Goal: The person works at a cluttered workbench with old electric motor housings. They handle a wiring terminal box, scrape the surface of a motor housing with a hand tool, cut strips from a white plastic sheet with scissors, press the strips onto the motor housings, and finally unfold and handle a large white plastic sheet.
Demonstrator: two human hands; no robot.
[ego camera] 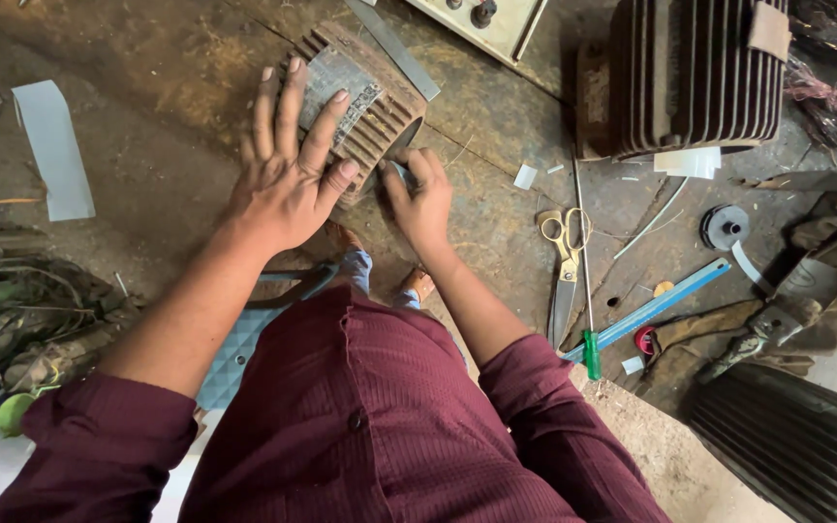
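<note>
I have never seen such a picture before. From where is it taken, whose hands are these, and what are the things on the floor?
There is one picture, taken by a camera worn on a person's head, looking down. So you see that person's own two arms in dark red sleeves, and no machine arm.

The left hand lies flat, fingers spread, on top of a ribbed metal motor housing that lies on the dirty workshop floor. The right hand is at the open end of the housing, its fingers closed; whether it pinches something small, I cannot tell.

To the right lie scissors, a green-handled screwdriver and a blue flat bar. A larger ribbed motor body stands behind. A white strip of paper and a bundle of wires lie on the left.
</note>
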